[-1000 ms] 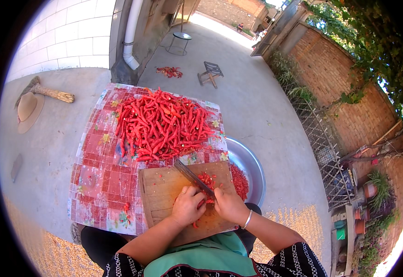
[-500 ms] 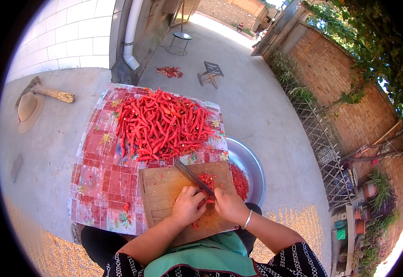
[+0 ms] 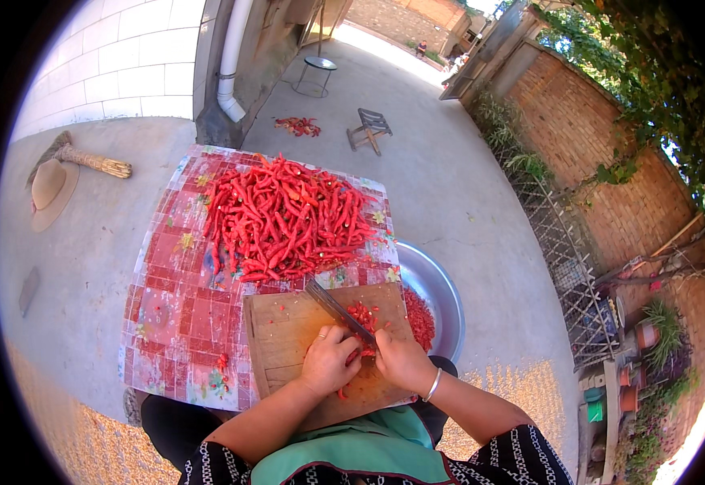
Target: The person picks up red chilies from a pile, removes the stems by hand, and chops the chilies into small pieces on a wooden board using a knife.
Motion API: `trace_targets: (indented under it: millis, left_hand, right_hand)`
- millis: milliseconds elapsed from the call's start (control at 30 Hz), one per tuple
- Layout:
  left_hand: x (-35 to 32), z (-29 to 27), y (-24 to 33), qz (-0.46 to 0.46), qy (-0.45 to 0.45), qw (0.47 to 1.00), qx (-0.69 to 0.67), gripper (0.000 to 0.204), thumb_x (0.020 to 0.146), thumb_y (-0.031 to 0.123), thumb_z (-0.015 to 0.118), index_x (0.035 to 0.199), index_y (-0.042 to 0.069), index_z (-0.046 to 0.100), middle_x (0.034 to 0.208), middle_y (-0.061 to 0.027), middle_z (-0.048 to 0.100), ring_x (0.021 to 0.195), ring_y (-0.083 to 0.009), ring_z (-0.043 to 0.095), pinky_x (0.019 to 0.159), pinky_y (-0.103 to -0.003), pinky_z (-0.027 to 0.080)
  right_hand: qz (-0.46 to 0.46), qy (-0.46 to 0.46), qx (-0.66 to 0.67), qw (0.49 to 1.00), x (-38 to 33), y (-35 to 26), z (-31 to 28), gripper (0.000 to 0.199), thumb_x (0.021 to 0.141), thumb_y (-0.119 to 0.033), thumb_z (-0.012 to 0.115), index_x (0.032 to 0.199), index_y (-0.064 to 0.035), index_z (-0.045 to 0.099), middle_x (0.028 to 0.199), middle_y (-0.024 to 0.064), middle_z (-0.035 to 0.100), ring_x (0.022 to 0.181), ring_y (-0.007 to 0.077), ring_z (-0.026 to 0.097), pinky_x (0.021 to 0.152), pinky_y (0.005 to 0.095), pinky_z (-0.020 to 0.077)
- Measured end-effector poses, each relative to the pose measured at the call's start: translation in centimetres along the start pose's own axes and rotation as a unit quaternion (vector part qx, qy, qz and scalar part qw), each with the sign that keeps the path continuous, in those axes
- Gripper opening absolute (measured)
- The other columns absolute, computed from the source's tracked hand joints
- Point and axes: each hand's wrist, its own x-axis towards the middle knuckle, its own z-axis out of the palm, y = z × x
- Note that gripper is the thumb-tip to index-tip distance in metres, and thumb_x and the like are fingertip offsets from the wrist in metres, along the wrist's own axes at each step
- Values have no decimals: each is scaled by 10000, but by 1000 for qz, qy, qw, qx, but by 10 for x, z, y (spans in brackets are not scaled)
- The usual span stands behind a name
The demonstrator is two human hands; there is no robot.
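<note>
Rt hand fist-clamped on the handle of one knife, flat dark steel blade angled up-left over a wooden cutting board, rectangular, pale brown, scuffed grain. Lt hand curled, fingers pressed down on red chillies at the board centre, just beside the blade; whether it pinches one or several, can't tell. Small heap of chopped chilli lies by the blade, wet-looking bits. Board sits on a low table w/ a glossy checked red cloth, floral patches. Behind the board: one big pile of whole red chillies, long, thin, shiny, too many to count. Rt of board, touching its edge: one round metal basin, part-filled w/ chopped red pieces. On the concrete floor: one straw hat, one straw broom, one small wooden stool, one round metal stand.
</note>
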Motion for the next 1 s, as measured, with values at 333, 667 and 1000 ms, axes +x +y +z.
trace_targets:
  millis: [333, 667, 1000]
  left_hand:
    - [1, -1, 1, 0, 1, 1000, 0, 201, 679, 128, 730, 869, 113, 664, 977, -117, 572, 930, -332, 542, 803, -412, 503]
    - [0, 1, 0, 1, 6, 1000, -1, 206, 684, 135, 731, 880, 116, 667, 989, -117, 572, 934, -328, 538, 796, -409, 507]
    - [1, -1, 1, -2, 0, 1000, 0, 214, 681, 126, 720, 887, 105, 666, 980, -118, 569, 938, -331, 540, 798, -414, 507]
  right_hand:
    - [-7, 7, -6, 1000, 0, 3, 3, 204, 802, -89, 596, 920, -23, 443, 693, 169, 609, 611, 365, 621, 567, 467, 490]
    - [-1, -6, 1, 1000, 0, 2, 1, 204, 840, -105, 580, 968, -4, 458, 682, 204, 605, 614, 392, 625, 547, 491, 499]
    - [-12, 8, -2, 1000, -1, 0, 0, 210, 836, -109, 583, 962, -8, 451, 628, 198, 595, 572, 391, 616, 524, 489, 494]
